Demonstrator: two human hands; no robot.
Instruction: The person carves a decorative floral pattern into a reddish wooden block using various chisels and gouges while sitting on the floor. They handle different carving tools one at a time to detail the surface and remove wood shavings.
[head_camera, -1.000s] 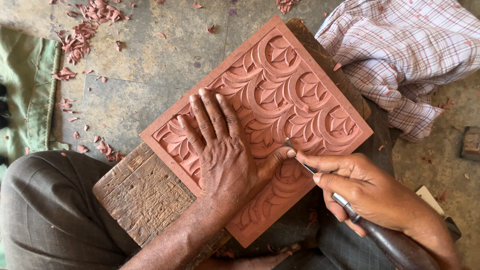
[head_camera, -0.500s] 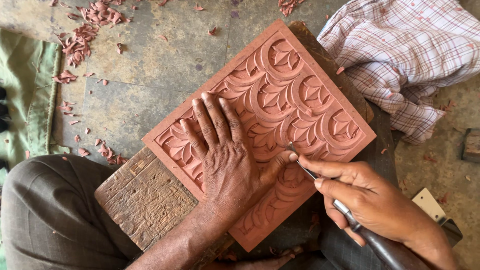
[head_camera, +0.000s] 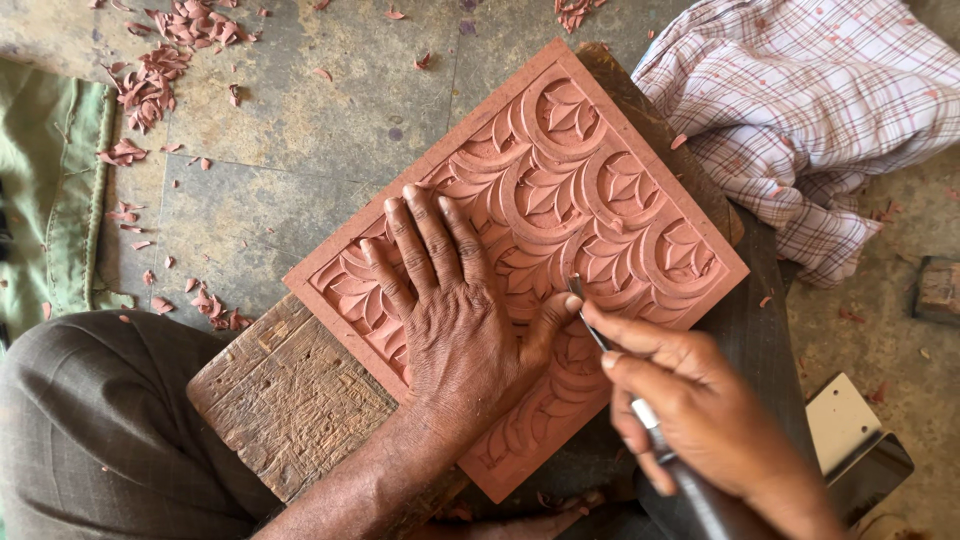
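The stone floor (head_camera: 300, 130) fills most of the view, grey and stained, much as it was a moment ago. On it, across the person's lap, sits a worn wooden board (head_camera: 290, 400), and on the board lies the terracotta-coloured slab (head_camera: 600, 190) carved with a repeating leaf-and-arch pattern. The slab has not shifted on the board since the earlier pictures; it sits at the same slant, one corner toward the checked cloth (head_camera: 810, 110) bunched at the upper right. A green cloth (head_camera: 50, 190) lies along the left edge, and the person's grey trouser leg (head_camera: 90, 430) is at the lower left.

The left hand (head_camera: 450, 320) lies flat on the slab, fingers spread, palm pressing down, holding nothing; its thumb reaches toward the tool's tip. It stays where it was half a second ago. The right hand (head_camera: 700, 410) is closed around a carving tool (head_camera: 640, 410), thin metal shaft forward, dark handle running back past the wrist. Against the earlier frames this hand has slid slightly lower along the slab, and the tip now rests in a groove just beside the left thumb.

A pale folded metal piece (head_camera: 850, 440) lies at the lower right. Reddish shavings (head_camera: 160, 60) are scattered over the floor at upper left, unchanged.
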